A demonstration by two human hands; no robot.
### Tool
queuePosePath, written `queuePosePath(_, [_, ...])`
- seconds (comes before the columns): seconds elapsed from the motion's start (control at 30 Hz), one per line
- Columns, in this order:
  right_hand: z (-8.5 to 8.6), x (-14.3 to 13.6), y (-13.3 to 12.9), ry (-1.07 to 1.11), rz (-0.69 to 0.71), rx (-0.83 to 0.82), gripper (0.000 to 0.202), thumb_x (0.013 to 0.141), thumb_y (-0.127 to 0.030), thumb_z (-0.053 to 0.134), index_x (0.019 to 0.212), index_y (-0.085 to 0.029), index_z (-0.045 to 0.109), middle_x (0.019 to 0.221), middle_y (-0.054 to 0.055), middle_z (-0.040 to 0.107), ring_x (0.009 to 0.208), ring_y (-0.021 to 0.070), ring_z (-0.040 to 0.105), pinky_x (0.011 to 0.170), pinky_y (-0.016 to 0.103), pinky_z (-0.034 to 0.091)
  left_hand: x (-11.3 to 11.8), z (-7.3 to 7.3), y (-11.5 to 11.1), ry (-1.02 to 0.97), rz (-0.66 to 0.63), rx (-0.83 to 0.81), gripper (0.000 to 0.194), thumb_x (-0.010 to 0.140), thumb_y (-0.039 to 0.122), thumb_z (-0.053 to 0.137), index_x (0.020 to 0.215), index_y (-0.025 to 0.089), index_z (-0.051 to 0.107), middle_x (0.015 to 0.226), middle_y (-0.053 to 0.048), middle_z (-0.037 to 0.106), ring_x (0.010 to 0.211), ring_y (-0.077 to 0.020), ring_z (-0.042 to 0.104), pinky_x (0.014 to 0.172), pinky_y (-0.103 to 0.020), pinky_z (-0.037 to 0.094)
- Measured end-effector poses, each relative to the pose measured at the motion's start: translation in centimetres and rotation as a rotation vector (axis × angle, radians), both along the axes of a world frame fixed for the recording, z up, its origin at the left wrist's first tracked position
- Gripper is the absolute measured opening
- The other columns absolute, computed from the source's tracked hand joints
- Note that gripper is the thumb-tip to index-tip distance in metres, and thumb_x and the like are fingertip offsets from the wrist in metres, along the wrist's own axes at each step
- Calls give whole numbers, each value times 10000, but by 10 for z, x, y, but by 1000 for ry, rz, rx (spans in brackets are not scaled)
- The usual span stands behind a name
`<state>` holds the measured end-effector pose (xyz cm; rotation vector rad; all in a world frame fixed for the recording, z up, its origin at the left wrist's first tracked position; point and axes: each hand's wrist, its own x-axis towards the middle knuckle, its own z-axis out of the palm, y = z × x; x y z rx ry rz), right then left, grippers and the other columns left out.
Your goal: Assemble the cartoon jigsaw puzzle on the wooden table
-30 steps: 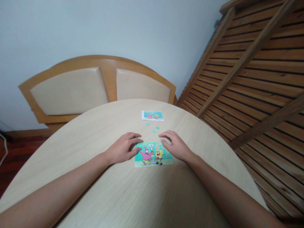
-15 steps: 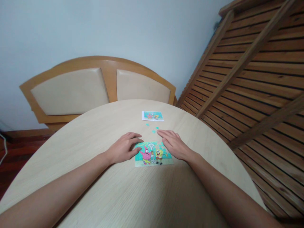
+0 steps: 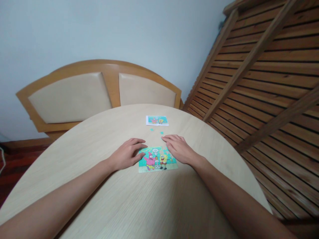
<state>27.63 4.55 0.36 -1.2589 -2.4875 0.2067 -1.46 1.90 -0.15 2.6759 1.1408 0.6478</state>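
A nearly whole jigsaw puzzle [image 3: 156, 162] with cartoon figures on teal lies flat on the table; gaps show near its upper right. My left hand [image 3: 128, 153] rests at its left side, fingers spread, the thumb over the puzzle's left edge. Over the upper right corner lies my right hand [image 3: 179, 148], fingers stretched forward and thumb apart from them. Its fingertips reach a small teal piece, mostly covered by them. Just beyond are two loose teal puzzle pieces, the right piece [image 3: 161, 132] and the left piece [image 3: 152, 129].
A small picture card [image 3: 157, 120] with the same cartoon scene lies farther back on the round wooden table [image 3: 119, 205]. Behind the table stands a padded wooden headboard [image 3: 113, 83] against the wall. A slatted wooden frame [image 3: 249, 79] leans at the right.
The right fingertips now cover most of the nearest loose piece, which showed beside them before. My left hand stays at the puzzle's left edge. The whole view has shifted slightly.
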Motion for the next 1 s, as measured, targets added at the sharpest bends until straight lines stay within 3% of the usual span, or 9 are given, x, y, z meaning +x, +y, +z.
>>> queuePosePath(0.13, [2, 16, 3, 14, -96, 57, 330, 1027, -316, 425, 1086, -227, 737, 1128, 84, 716, 1071, 240, 623, 943, 407, 443, -1, -1, 0, -10, 0, -3, 311, 983, 362, 529, 1238, 227, 642, 1332, -114, 599, 1204, -284, 574, 1041, -481, 475])
queuePosePath(0.33, [-1, 36, 12, 106, -99, 54, 116, 905, -255, 622, 903, -210, 728, 973, 59, 739, 947, 232, 661, 877, 368, 484, -1, -1, 0, -4, -6, -13, 314, 987, 364, 524, 1241, 222, 641, 1335, -117, 595, 1215, -286, 571, 1046, -483, 474])
queuePosePath(0.43, [-3, 38, 15, 179, -49, 2, 123, 887, -193, 603, 913, -202, 723, 980, 57, 749, 952, 229, 671, 897, 376, 496, -2, -1, 0, 0, -9, -13, 318, 992, 367, 514, 1246, 220, 636, 1336, -119, 594, 1214, -283, 571, 1043, -482, 476])
queuePosePath(0.63, [-6, 40, 16, 359, -63, -119, 355, 856, -46, 480, 1088, -197, 703, 1112, 65, 745, 1041, 200, 688, 961, 371, 515, -1, 1, -1, -6, -22, -7, 313, 989, 358, 515, 1245, 222, 634, 1330, -119, 598, 1207, -284, 573, 1040, -484, 476])
queuePosePath(0.7, [-7, 40, 16, 374, -129, -87, 324, 860, -73, 509, 1092, -195, 700, 1116, 77, 736, 1028, 207, 686, 954, 379, 521, -1, 1, -1, -10, -22, -8, 312, 987, 354, 516, 1246, 225, 633, 1327, -119, 600, 1203, -285, 575, 1037, -485, 477])
queuePosePath(0.87, [-9, 43, 17, 225, -234, -3, 194, 842, -325, 697, 967, -181, 733, 1035, 102, 720, 986, 261, 662, 937, 432, 506, -1, 1, -1, -12, -28, -7, 308, 982, 344, 522, 1247, 230, 629, 1333, -116, 595, 1206, -286, 571, 1041, -491, 473])
queuePosePath(1.0, [-11, 44, 18, 207, -222, -32, 162, 844, -309, 692, 945, -196, 750, 1017, 88, 727, 985, 255, 664, 930, 413, 499, -1, 0, 0, -18, -30, 1, 302, 981, 346, 521, 1242, 239, 628, 1330, -114, 597, 1198, -288, 577, 1031, -493, 481])
